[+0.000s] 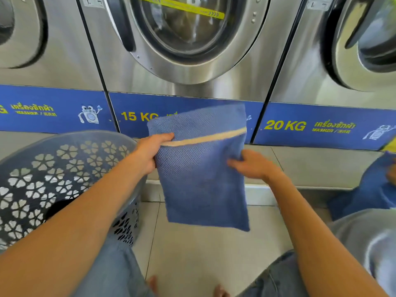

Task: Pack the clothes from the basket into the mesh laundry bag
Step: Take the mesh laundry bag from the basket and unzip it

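Observation:
A flat blue mesh laundry bag (203, 189) with a cream zipper strip hangs in front of me, above the tiled floor. My left hand (151, 151) grips its left edge right at the zipper. My right hand (252, 163) pinches the bag's right edge lower down. The grey laundry basket (64, 168) with flower-shaped holes stands at my left, behind my left forearm. Something dark lies inside it, but I cannot make out the clothes.
Steel front-loading washers (182, 50) with a blue label band line the wall ahead. A low tiled step (300, 168) runs along their base. Blue cloth (368, 196) lies at the right. My knees in jeans and bare toes show at the bottom.

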{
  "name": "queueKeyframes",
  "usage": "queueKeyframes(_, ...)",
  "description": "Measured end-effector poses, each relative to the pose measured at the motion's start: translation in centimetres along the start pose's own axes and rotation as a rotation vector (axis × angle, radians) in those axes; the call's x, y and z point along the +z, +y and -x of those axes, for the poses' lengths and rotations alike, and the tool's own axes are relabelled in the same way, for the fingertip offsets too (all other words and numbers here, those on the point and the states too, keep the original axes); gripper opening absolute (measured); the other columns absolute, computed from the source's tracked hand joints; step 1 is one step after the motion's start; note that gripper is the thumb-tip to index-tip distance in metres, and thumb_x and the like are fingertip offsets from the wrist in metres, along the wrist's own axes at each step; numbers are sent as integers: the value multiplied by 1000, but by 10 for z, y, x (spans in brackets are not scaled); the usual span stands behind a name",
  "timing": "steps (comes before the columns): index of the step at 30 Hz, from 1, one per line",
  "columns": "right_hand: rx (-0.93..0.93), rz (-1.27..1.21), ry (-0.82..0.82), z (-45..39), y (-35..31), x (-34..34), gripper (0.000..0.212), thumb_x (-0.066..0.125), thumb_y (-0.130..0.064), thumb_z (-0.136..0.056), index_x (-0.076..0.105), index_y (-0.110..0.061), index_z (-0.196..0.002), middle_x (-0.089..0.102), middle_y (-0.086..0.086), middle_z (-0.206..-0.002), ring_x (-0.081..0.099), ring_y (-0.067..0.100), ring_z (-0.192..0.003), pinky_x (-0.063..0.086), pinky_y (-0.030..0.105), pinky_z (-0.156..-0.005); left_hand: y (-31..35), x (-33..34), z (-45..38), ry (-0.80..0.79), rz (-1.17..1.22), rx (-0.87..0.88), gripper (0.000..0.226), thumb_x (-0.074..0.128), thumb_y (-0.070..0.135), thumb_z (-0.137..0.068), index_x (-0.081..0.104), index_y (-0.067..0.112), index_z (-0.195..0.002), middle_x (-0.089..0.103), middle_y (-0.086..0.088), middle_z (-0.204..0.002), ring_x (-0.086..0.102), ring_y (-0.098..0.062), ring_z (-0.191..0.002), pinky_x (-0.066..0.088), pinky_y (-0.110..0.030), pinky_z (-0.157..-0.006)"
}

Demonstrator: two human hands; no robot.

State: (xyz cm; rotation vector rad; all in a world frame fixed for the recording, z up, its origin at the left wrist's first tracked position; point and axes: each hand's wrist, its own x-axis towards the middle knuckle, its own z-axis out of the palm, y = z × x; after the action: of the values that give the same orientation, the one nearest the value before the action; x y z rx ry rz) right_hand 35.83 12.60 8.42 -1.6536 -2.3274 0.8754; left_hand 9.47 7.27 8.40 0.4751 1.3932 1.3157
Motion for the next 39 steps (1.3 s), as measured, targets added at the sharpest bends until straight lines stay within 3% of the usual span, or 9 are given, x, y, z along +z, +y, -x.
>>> queueKeyframes(3,178,128,-349,2,17,8,18,53,-34,-89,59,-22,-101,69,0,-97,74,18,-77,55,33,-76,-4,5,-1,31,-112,72,40,74,22,-79,69,9,-117,74,-10,-109,70,-23,-76,59,-31,-64)
queueKeyframes(9,-38,-170,121,5,-9,10,27,62,-28,-85,71,-3,-80,77,2,-70,74,19,-61,58,31,-68,-16,26,20,-57,-483,83,29,69,41,-84,66,24,-107,71,-1,-93,64,-20,-74,53,-31,-65)
queueKeyframes(13,-180,-296,-46,16,-53,40,36,70,-47,-79,72,-12,-81,76,7,-77,75,21,-69,61,34,-71,-18,36,26,-106,-562,131,28,64,43,-88,67,24,-108,74,0,-101,67,-17,-80,55,-30,-67)
queueKeyframes(17,-247,-173,63,16,-68,58,38,69,-57,-75,67,-20,-68,73,-1,-62,66,6,-61,54,27,-69,-19,32,28,-106,-564,164,24,63,45,-89,68,24,-100,74,0,-105,70,-19,-91,57,-39,-85)
queueKeyframes(20,-275,-141,74,18,-69,61,35,66,-49,-82,68,-19,-66,71,-2,-58,60,5,-56,47,22,-60,-15,26,31,-212,-525,147,26,63,36,-92,68,16,-108,74,-5,-107,71,-20,-89,58,-35,-81)
queueKeyframes(24,-297,-132,137,13,-68,65,38,55,-33,-90,70,-3,-74,74,9,-64,69,21,-63,56,35,-68,-12,18,33,-277,-547,171,26,65,7,-90,68,9,-116,74,-8,-106,70,-19,-93,57,-32,-85)
queueKeyframes(29,-305,-150,50,9,-72,59,31,47,-22,-90,71,-6,-81,78,5,-80,73,17,-60,59,32,-76,-8,10,33,-136,-628,240,28,75,6,-80,69,11,-108,76,-9,-100,72,-25,-95,58,-39,-88)
queueKeyframes(35,-267,-222,-47,-4,-81,48,27,42,-16,-93,66,-9,-84,73,7,-80,70,23,-60,52,23,-59,7,-3,29,-49,-660,323,20,80,9,-76,66,17,-88,76,-6,-93,72,-20,-88,58,-42,-84)
queueKeyframes(39,-171,-131,-111,-24,-71,46,29,40,-13,-93,67,-4,-94,72,10,-82,68,27,-62,50,23,-61,9,-16,23,35,-692,416,20,76,5,-80,61,19,-83,74,-2,-93,69,-19,-89,54,-33,-78)
